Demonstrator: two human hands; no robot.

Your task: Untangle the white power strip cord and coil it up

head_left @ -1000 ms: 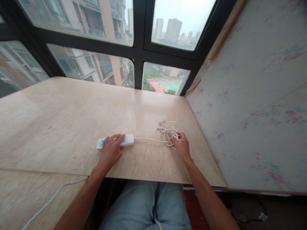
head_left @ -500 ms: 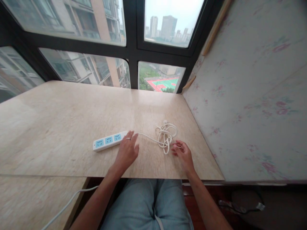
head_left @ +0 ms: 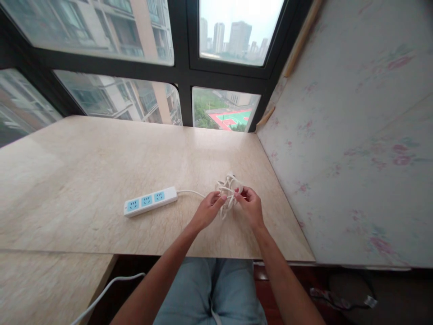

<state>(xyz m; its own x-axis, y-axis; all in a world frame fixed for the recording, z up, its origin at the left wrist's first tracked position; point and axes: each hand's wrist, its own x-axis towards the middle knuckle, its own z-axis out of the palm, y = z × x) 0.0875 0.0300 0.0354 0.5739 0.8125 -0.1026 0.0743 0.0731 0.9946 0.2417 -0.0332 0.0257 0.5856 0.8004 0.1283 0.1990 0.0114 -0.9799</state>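
A white power strip (head_left: 151, 201) with three blue sockets lies on the stone counter to the left of my hands. From its right end a white cord runs behind my left hand into a tangled bundle of cord (head_left: 226, 185). My left hand (head_left: 210, 208) pinches the cord at the bundle's left side. On the right side, my right hand (head_left: 249, 204) grips the same bundle between thumb and fingers. The bundle's loops stand partly up between the two hands. A pale plug end seems to sit at its far side, too small to make out.
The beige counter (head_left: 101, 153) reaches back to dark-framed windows (head_left: 185, 106). A floral-papered wall (head_left: 338, 149) bounds it on the right. Another white cable (head_left: 111, 283) hangs over the lower counter's edge at the left. My legs (head_left: 209, 293) are under the front edge.
My left hand has left the power strip's right end and moved right to grip the cord. My right hand has closed on the bundle, which is now gathered and partly lifted.
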